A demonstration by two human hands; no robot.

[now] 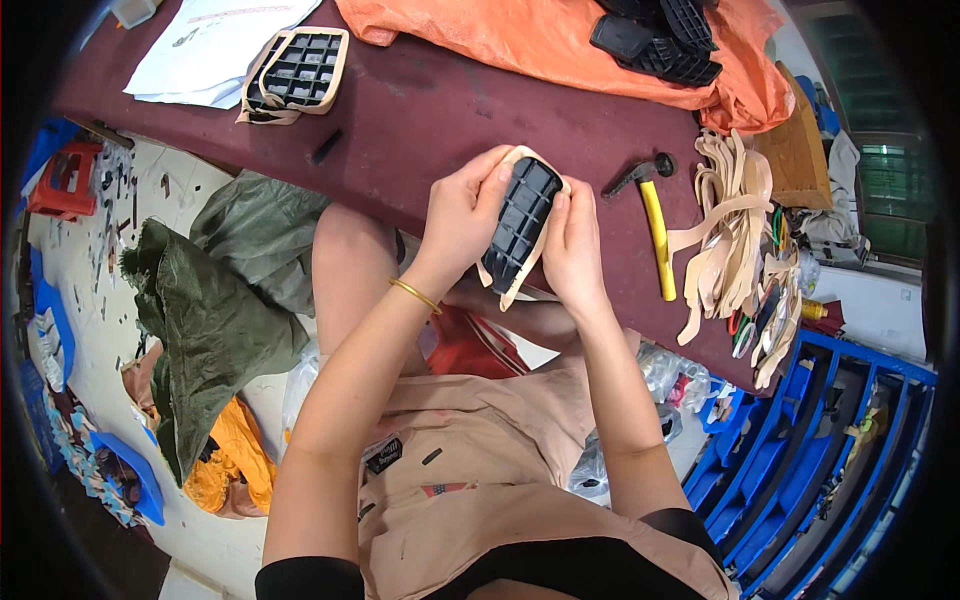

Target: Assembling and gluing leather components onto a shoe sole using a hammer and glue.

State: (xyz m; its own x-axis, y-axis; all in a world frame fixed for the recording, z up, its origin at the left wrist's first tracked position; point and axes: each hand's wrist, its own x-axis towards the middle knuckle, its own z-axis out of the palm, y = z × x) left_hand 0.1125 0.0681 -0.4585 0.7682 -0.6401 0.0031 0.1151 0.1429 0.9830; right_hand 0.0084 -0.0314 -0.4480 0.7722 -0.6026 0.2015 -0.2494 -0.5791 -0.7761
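Observation:
Between my two hands, above the table's near edge, is a black gridded plastic piece (524, 212) shaped like a shoe sole part, held at a tilt. A beige strip (530, 266) runs around its rim, and its ends come together at the narrow lower tip. My left hand (458, 212) is closed on the left side, thumb near the upper edge. On the right side, my right hand (574, 245) grips the strip and the piece's edge, thumb pointing up. The fingers behind the piece are hidden.
A hammer (660, 235) with a yellow handle lies right of my hands, beside a pile of beige strips (725, 230). Two rimmed black pieces (300, 72) rest by white papers (200, 45). Bare black pieces (665, 45) sit on orange sheeting (510, 45). A blue rack (800, 470) stands lower right.

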